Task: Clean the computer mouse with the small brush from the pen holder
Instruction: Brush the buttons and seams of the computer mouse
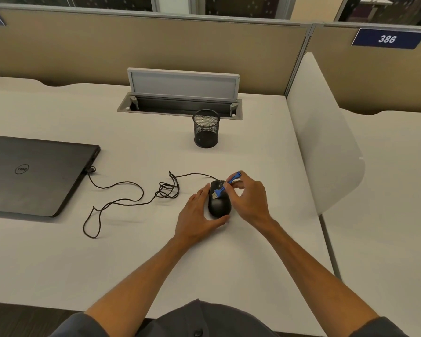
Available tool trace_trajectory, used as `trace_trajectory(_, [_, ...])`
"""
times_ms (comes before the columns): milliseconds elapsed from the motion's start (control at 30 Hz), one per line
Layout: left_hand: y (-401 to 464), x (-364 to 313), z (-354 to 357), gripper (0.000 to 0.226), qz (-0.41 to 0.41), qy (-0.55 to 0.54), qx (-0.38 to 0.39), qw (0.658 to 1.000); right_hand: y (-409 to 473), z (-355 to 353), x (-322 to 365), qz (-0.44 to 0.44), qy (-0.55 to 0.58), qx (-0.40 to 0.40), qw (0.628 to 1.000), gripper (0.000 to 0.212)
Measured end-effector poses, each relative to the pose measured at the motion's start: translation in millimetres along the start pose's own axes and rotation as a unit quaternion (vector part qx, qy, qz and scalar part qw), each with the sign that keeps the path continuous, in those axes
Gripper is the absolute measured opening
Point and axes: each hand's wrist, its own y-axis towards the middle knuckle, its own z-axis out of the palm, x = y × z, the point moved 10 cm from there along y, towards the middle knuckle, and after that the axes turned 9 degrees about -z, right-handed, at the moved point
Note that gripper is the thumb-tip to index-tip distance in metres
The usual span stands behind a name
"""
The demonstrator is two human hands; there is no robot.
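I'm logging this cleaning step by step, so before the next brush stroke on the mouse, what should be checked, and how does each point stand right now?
1. Small brush gripped in the right hand: ok, pinched at the blue handle.
2. Bristles on the mouse: ok, the bristle end rests on its top.
3. Mouse steadied: ok, the left hand cups its left side and rear.
4. Cable away from the stroke: ok, it lies coiled to the left, running to the laptop.
5. Pen holder free for returning the brush: ok, upright behind the mouse, looks empty.
6. Dust left on the mouse: cannot tell.
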Motion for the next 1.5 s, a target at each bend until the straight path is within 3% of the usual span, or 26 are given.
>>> trace_trajectory(167, [0,0,1,0.099,-0.003,0.004,0.006,1.000,-19,3,13,-0.027,0.027,0.035,0.999,0.027])
trace_trajectory(467, [-1,-4,-1,0.097,0.016,0.020,-0.009,1.000,-45,-6,11,-0.069,0.045,0.070,0.994,0.011])
trace_trajectory(1100, [-4,-6,-5,0.096,0.015,0.008,-0.015,1.000,-36,-48,-38,0.032,0.070,-0.037,0.996,0.018])
trace_trajectory(1200, [-2,-5,-3,0.101,0.009,0.002,-0.004,1.000,-35,-44,-36,0.039,0.108,-0.022,0.993,0.011])
trace_trajectory(1367, [-2,-4,-1,0.103,0.006,0.001,0.000,1.000,-36,-19,-31,0.043,0.152,0.067,0.985,0.008])
trace_trajectory(1500, [-2,-5,-3,0.097,0.012,-0.013,-0.005,1.000,-28,-17,-42,0.063,0.167,0.047,0.983,0.009])
